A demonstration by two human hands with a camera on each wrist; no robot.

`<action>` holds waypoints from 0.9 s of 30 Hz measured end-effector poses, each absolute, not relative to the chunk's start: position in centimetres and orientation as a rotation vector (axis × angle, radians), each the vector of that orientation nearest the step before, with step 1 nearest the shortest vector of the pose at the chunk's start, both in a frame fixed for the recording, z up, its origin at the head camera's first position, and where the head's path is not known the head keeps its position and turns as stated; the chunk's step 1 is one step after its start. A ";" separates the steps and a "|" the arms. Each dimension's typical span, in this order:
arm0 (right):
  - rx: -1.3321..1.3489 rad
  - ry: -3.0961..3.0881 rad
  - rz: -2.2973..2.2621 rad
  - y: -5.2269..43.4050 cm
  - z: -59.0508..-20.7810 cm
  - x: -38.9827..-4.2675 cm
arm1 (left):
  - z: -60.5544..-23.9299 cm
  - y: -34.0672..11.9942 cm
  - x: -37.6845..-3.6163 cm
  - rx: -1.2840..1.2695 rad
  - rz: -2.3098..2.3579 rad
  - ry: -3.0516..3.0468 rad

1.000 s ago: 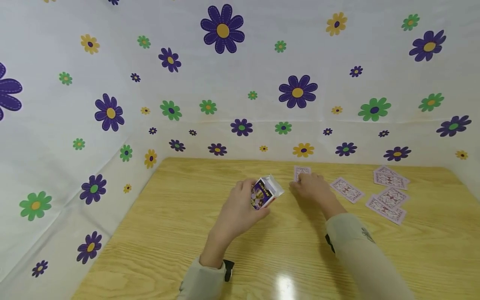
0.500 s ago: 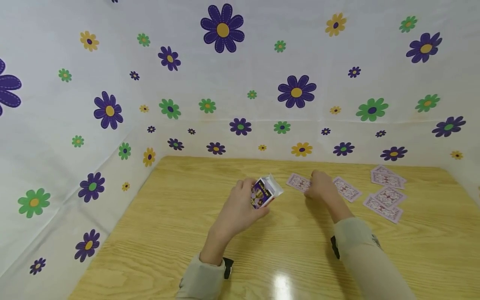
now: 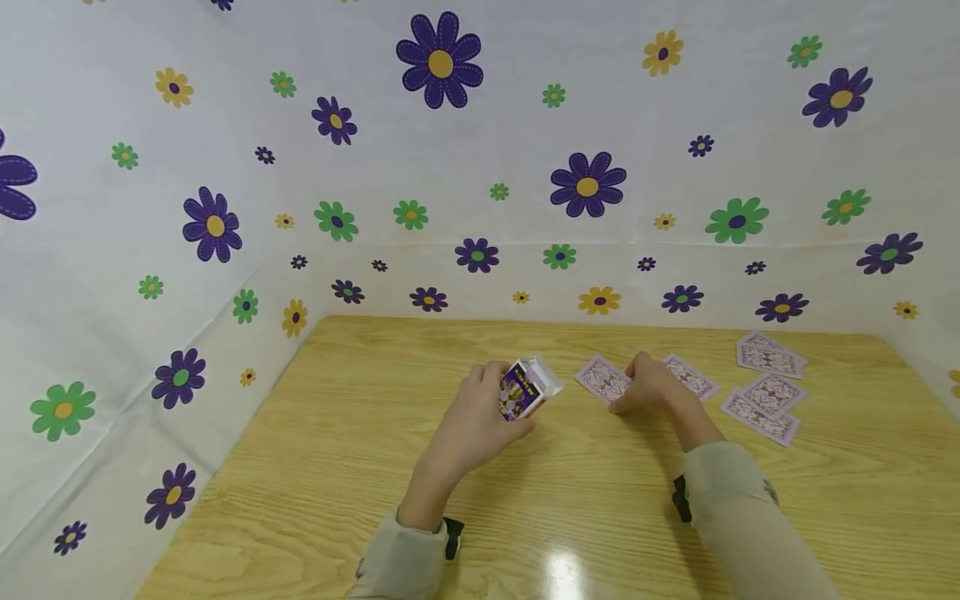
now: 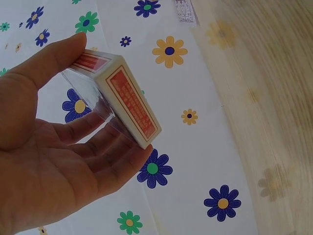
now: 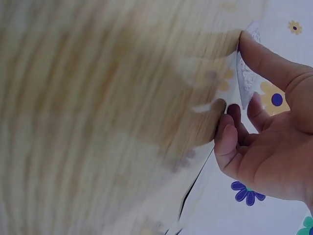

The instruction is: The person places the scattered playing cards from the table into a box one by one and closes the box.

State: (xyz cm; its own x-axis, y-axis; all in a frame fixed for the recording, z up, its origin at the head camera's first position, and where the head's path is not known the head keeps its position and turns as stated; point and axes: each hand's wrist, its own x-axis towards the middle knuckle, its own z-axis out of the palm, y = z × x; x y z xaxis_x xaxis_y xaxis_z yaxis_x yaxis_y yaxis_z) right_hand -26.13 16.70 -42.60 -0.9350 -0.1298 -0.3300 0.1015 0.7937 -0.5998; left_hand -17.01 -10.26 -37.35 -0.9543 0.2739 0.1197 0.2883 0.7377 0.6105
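Observation:
My left hand grips a purple and white card box with its flap open, held just above the wooden table. In the left wrist view the thumb and fingers of that hand clamp the box by its sides. To its right, my right hand rests on the table with curled fingers on a face-down playing card. The right wrist view shows the right hand pinching the card's edge between thumb and fingers.
Several more face-down cards lie on the right side of the table: one just behind the right hand and a loose cluster farther right. White cloth with printed flowers walls in the table at the back and left.
The right hand has drawn the card from farther back on the table toward me and slightly right. The left hand and box have stayed almost still.

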 end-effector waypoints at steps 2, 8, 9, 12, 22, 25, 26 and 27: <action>-0.028 2.621 -0.937 16.7 -42.6 -25.9 | -37.4 -10.2 -17.1 -0.471 -1.024 -2.915; -0.154 2.654 -1.028 16.7 -42.4 -25.1 | -37.5 -10.0 -17.1 -0.468 -1.024 -2.929; -0.169 2.655 -1.053 16.7 -42.3 -25.0 | -37.5 -10.0 -17.2 -0.468 -1.023 -2.932; -0.195 2.642 -1.155 17.1 -42.2 -24.3 | -37.4 -9.8 -17.2 -0.465 -1.012 -2.939; -0.115 2.635 -1.678 18.8 -41.2 -21.8 | -37.4 -9.7 -17.2 -0.475 -0.990 -2.940; -0.075 2.652 -1.792 19.2 -40.6 -21.2 | -37.3 -9.5 -17.1 -0.487 -1.027 -2.946; -0.059 2.666 -1.819 19.3 -40.4 -21.0 | -37.3 -9.4 -17.1 -0.493 -1.041 -2.947; -0.044 2.682 -1.841 19.4 -40.2 -20.7 | -37.2 -9.3 -17.0 -0.499 -1.054 -2.946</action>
